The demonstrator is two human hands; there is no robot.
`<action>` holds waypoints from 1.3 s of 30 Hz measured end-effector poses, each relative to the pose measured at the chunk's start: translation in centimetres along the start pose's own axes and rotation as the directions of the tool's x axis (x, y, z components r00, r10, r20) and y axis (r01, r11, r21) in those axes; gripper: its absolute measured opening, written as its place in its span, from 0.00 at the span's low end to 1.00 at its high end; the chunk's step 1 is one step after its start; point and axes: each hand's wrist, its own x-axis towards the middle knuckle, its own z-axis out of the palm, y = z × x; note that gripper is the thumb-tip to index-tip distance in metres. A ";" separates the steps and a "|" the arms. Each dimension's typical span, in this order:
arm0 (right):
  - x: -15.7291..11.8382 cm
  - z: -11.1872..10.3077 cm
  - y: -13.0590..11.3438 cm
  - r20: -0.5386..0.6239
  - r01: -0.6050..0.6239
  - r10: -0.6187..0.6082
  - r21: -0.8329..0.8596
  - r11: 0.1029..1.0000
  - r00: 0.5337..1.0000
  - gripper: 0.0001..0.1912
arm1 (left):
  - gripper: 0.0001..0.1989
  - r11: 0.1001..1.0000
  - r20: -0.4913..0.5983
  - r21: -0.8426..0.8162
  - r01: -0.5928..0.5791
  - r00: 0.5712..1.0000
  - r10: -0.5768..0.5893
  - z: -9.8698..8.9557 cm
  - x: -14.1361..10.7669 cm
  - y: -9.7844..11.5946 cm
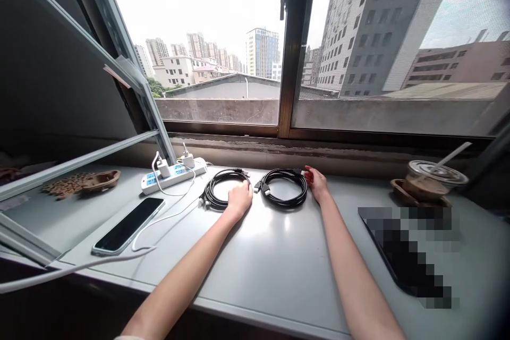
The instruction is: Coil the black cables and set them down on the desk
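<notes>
Two coiled black cables lie side by side on the grey desk. My left hand (239, 196) is closed over the right edge of the left coiled black cable (215, 203), its fingertips partly hidden. My right hand (316, 181) rests at the right edge of the right coiled black cable (283, 203). Its curled fingers meet the cable beside a plug (302, 172). Two more plug ends (261, 187) show on that coil's left side, and another plug end (244, 172) sits at the top of the left coil.
A power strip (191, 172) with white chargers stands behind a phone (129, 226) on the left. A white cord (149, 228) crosses the desk (274, 271). On the right are a blurred dark flat object (392, 255) and a lidded drink cup (428, 183) with a straw. A metal frame (91, 156) rises at left.
</notes>
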 end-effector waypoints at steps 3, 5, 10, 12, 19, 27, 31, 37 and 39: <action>0.0 0.0 0.0 0.000 -0.001 0.001 -0.001 1.000 1.000 0.15 | 0.19 1.000 -0.011 0.008 0.018 1.000 -0.018 0.0 0.0 0.0; 0.0 0.1 -0.1 0.001 -0.002 0.002 -0.002 1.000 1.000 0.15 | 0.19 0.999 -0.015 0.008 0.032 0.999 -0.032 -0.1 -0.1 0.0; 0.0 0.2 -0.2 0.006 -0.008 0.008 0.006 1.000 1.000 0.15 | 0.19 0.999 -0.009 0.003 0.041 0.999 -0.041 -0.6 -0.1 -0.1; 0.0 0.3 -0.2 0.010 -0.008 0.008 0.014 1.000 1.000 0.15 | 0.18 0.999 -0.011 0.004 0.035 0.999 -0.035 -0.6 -0.1 -0.1; -0.3 0.7 -0.6 0.015 0.002 -0.002 0.029 1.000 1.000 0.16 | 0.25 0.999 -0.024 -0.017 0.043 0.999 -0.044 -1.0 0.2 0.0; 0.3 1.0 -0.8 0.008 0.008 -0.008 0.015 1.000 1.000 0.15 | 0.22 0.999 -0.079 -0.040 0.010 0.997 -0.013 -2.7 0.6 -0.2; 0.6 1.0 -0.9 0.018 -0.002 0.001 0.024 1.000 1.000 0.15 | 0.21 0.998 -0.242 -0.028 0.050 0.969 -0.055 -3.5 0.7 -0.5; 0.9 1.1 -1.0 0.027 -0.027 0.026 0.045 0.999 0.999 0.14 | 0.23 0.993 -0.423 -0.071 0.095 0.899 -0.116 -3.8 0.4 -0.8; 0.9 1.1 -1.0 0.030 -0.030 0.029 0.052 0.998 0.999 0.14 | 0.22 0.990 -0.446 -0.117 0.082 0.886 -0.126 -3.7 0.5 -0.8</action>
